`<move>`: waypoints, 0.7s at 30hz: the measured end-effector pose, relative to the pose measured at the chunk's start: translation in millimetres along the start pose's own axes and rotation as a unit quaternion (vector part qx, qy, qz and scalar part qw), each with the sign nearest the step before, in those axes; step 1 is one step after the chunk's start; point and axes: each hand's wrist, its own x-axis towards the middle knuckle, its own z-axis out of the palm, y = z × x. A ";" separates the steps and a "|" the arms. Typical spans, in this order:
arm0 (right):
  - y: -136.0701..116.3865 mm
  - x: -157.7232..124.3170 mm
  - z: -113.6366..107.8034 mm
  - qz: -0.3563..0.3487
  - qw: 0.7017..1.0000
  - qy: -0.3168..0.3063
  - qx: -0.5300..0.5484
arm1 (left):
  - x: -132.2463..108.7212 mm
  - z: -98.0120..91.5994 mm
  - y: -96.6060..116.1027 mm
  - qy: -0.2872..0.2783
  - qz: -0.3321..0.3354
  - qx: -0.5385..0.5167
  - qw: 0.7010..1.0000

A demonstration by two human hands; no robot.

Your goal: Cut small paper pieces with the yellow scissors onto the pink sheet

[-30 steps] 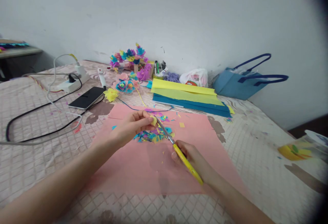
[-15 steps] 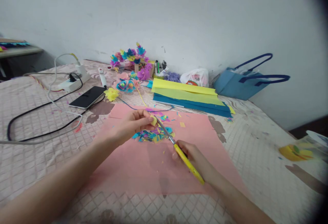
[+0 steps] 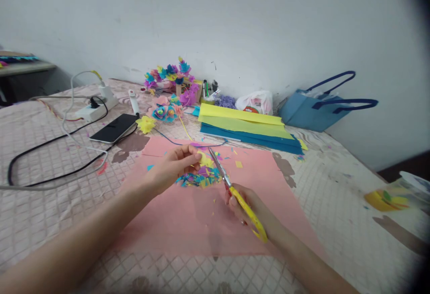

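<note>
My left hand (image 3: 178,166) pinches a small piece of yellow paper (image 3: 205,159) between thumb and fingers. In my right hand (image 3: 247,204) is a pair of scissors (image 3: 247,211) with yellow handles, fingers wrapped round them. The metal blades point up and left, just right of the yellow paper and apart from it. Below both lies a pink paper sheet (image 3: 174,226). Blue, purple and yellow paper scraps (image 3: 201,178) are heaped on it beneath the hands.
Yellow and blue paper sheets (image 3: 245,128) lie behind the pink sheet. Paper flowers (image 3: 168,110) and a yellow flower (image 3: 146,124) are at back left. A phone (image 3: 114,128), cables and power strip (image 3: 92,111) lie left. A blue bag (image 3: 312,110) and plastic tub (image 3: 389,199) stand right.
The scissors have moved slightly right, away from the yellow paper, and have turned in my right hand. The yellow paper now looks more spread out; my left hand has hardly moved.
</note>
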 end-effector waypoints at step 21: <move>2.6 0.3 7.5 -0.057 0.997 0.029 -0.052 | -8.2 18.3 -16.5 0.057 0.039 -0.109 0.992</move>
